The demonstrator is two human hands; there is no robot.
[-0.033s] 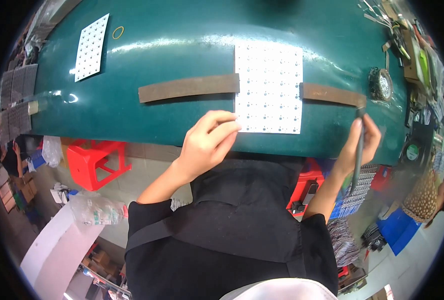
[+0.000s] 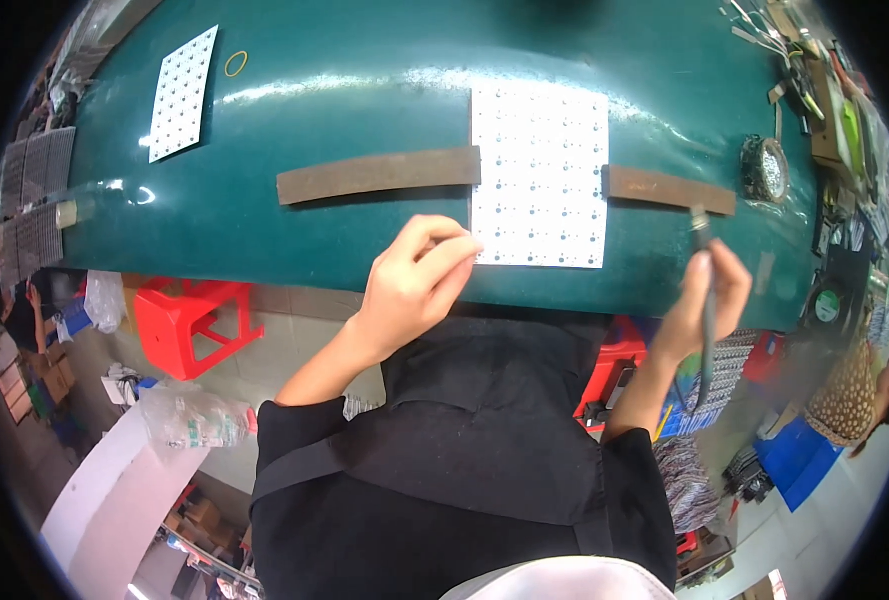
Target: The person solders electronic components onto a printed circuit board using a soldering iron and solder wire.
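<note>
A white circuit board panel (image 2: 538, 200) with rows of small dark marks lies on the green table. At its lower left edge, my left hand (image 2: 420, 270) is closed, its thumb and fingertips pinched on the border. Brown flat strips flank the panel: a longer left strip (image 2: 380, 176) meets its left edge, and a shorter right strip (image 2: 670, 188) meets its right edge. My right hand (image 2: 710, 300) grips a slim dark pen-like tool (image 2: 707, 330) with a pale tip, upright beside the right strip's lower edge. Blur hides what kind of tip it is.
Another white dotted panel (image 2: 183, 95) and a yellow rubber band (image 2: 236, 64) lie at the far left. A tape roll (image 2: 765, 168) rests at the right, near a cluttered rack (image 2: 835, 120). Stacked grey parts (image 2: 35, 200) line the left end. A red stool (image 2: 190, 325) stands below the table edge.
My right hand has moved slightly left and toward me, and the tool's tip has come away from the right strip's outer end. My left hand stays at the panel edge.
</note>
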